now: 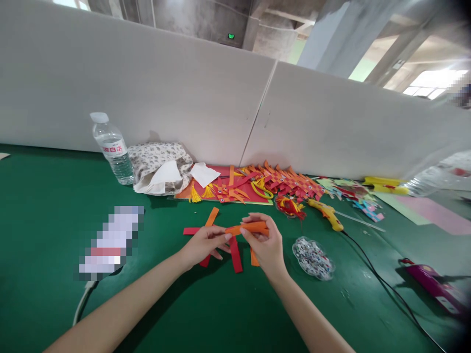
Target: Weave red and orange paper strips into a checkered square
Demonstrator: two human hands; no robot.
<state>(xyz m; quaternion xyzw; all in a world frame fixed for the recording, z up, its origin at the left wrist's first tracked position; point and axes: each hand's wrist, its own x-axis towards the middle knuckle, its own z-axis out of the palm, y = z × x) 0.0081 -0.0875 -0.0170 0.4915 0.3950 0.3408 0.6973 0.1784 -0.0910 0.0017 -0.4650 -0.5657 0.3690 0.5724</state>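
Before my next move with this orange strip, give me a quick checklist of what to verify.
1. Left hand holds the long orange paper strip: ok, near its left end.
2. Right hand holds it: ok, near the right end.
3. Flat red paper strips away from the hands: not ok, they are close by.
4. Yellow glue gun apart from both hands: ok, lying to their right.
5. Glue gun hot: cannot tell.

I'm seeing matt paper in the orange strip (256, 227); the green tabletop (221, 314) is shining smooth and glossy, the bottle (115, 151) is glinting like clear ribbed plastic, and the patterned bag (156, 153) is looking like wrinkled cloth.
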